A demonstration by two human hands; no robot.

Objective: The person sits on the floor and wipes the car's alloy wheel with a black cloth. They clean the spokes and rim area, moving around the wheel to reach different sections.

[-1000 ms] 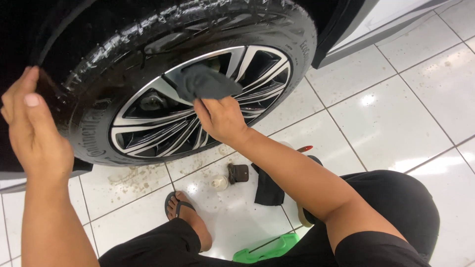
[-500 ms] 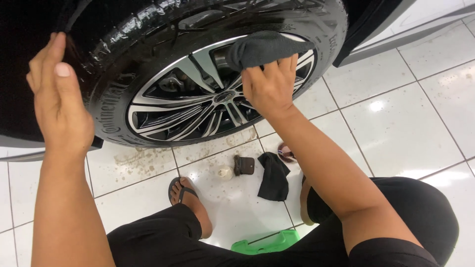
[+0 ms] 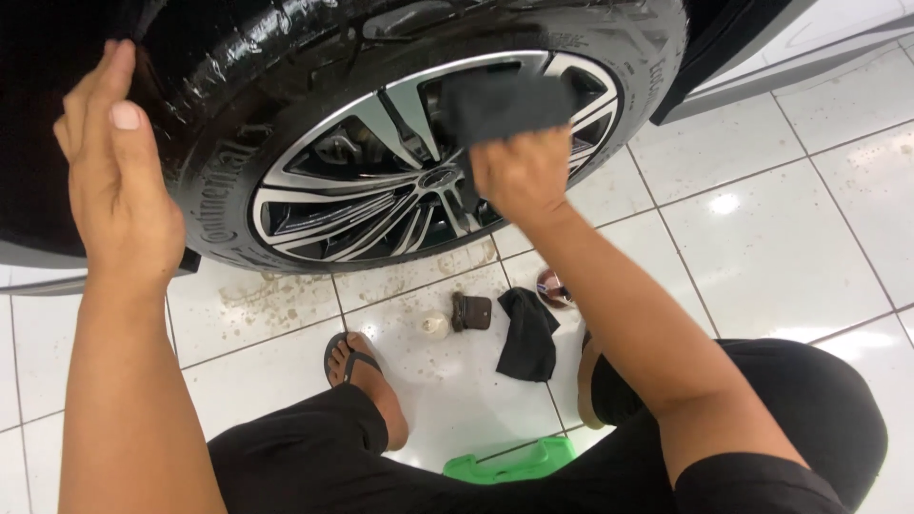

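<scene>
A car wheel with a silver and black alloy rim and a wet black tyre fills the top of the view. My right hand presses a dark grey cloth against the spokes at the upper right of the rim. My left hand rests flat against the tyre's left side by the dark wheel arch, fingers together, holding nothing.
On the white tiled floor lie a black cloth, a small brown block, a small pale round lid and a round tin. A green stool is under me. My sandalled foot is planted near the wheel.
My right hand has carried the cloth from the rim's centre up and to the right across the spokes. My left hand has stayed on the tyre.
</scene>
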